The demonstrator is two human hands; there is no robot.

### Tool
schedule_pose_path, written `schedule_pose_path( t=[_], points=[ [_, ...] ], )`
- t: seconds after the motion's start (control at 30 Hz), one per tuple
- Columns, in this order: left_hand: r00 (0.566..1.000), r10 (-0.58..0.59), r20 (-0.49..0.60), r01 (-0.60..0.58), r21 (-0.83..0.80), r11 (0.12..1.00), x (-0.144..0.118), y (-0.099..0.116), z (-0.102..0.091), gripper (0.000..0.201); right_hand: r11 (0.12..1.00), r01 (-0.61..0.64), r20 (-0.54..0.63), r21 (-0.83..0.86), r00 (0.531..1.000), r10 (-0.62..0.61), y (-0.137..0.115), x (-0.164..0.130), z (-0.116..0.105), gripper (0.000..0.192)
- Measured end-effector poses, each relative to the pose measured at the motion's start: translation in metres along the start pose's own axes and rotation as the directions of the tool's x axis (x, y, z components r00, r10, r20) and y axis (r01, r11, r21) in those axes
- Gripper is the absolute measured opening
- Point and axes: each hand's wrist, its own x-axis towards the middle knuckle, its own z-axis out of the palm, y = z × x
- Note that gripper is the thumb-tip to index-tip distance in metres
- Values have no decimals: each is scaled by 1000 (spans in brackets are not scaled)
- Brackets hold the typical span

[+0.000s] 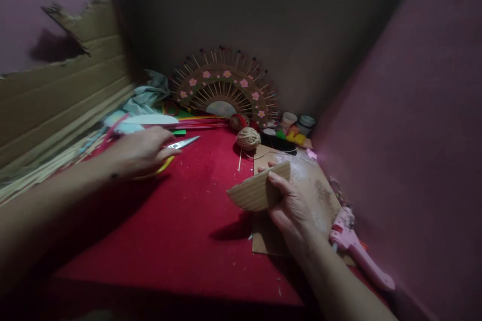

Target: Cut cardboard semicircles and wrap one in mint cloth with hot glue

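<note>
Right hand [291,205] has its grip closed on a half-round cardboard piece [256,190], thumb on top, held just above a flat cardboard sheet [312,185] on the red tabletop [196,220]. Left hand [141,150] lies over the yellow handles of the scissors [176,148], blades pointing right; how tightly that grip is closed cannot be told through the blur. Twine ball [248,138] sits behind, decorated stick fan [226,88] against the wall, pink glue gun [356,243] at right.
</note>
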Motion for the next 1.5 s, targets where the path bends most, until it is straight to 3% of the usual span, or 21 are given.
schedule_pose_path(
  t=[0.03, 0.07, 0.13, 0.23, 0.3, 0.4, 0.53, 0.6, 0.67, 0.7, 0.8, 0.87, 0.9, 0.97, 1.1, 1.23, 1.37, 1.5],
  points=[
    [996, 66, 58, -66, 4, 998, -1, 19, 3, 22, 1000, 3, 13, -2, 1000, -3, 0, 0, 0, 34],
    [971, 129, 199, -117, -70, 991, -2, 38, 7, 26, 1000, 8, 26, -5, 1000, -8, 0, 0, 1, 34],
    [911, 199, 360, -109, -255, 961, -5, 73, 18, 31, 1000, 18, 45, -14, 999, -17, 0, 0, 1, 33],
    [823, 283, 492, -73, -404, 912, -8, 107, 36, 28, 999, 24, 69, -29, 997, -22, 0, 1, 0, 33],
    [829, 291, 477, -86, -406, 910, -10, 117, 46, 24, 999, 34, 82, -36, 996, -31, 0, 2, -1, 33],
    [875, 262, 407, -77, -417, 906, -9, 121, 58, 22, 993, 90, 114, -74, 990, -81, -2, 4, -2, 32],
    [909, 144, 392, 131, -595, 793, -5, 112, 66, 18, 944, 264, 241, -196, 947, -215, -12, 6, -5, 23],
    [932, 58, 357, 210, -664, 717, -1, 102, 68, 17, 890, 353, 246, -288, 926, -287, -21, 8, -8, 26],
    [941, -29, 338, 266, -680, 683, 3, 90, 71, 15, 765, 414, 248, -493, 910, -332, -30, 10, -13, 29],
    [938, -68, 339, 292, -673, 679, 5, 85, 72, 14, 658, 418, 270, -627, 908, -320, -33, 11, -15, 29],
    [925, -125, 358, 345, -657, 671, 10, 71, 76, 12, 199, 393, 360, -898, 915, -182, -37, 9, -21, 38],
    [923, -127, 364, 349, -650, 675, 11, 67, 78, 11, -101, 397, 409, -912, 900, -150, -32, 4, -21, 52],
    [922, -124, 366, 347, -646, 680, 11, 67, 79, 11, -209, 397, 430, -894, 890, -151, -29, 2, -21, 57],
    [924, -116, 364, 339, -639, 691, 10, 69, 80, 11, -299, 389, 447, -871, 880, -157, -21, -2, -20, 61],
    [934, -80, 349, 310, -676, 669, 9, 73, 81, 12, -178, 389, 421, -904, 885, -199, -12, 0, -20, 65],
    [930, -45, 365, 336, -793, 508, 9, 73, 85, 17, -56, 346, 348, -937, 900, -263, -13, 8, -23, 75],
    [908, -28, 418, 383, -803, 456, 9, 72, 88, 15, 175, 284, 218, -943, 921, -322, -15, 14, -25, 84],
    [894, -10, 448, 411, -812, 415, 6, 73, 91, 13, 413, 183, 56, -892, 952, -301, -17, 10, -16, 61]
  ],
)
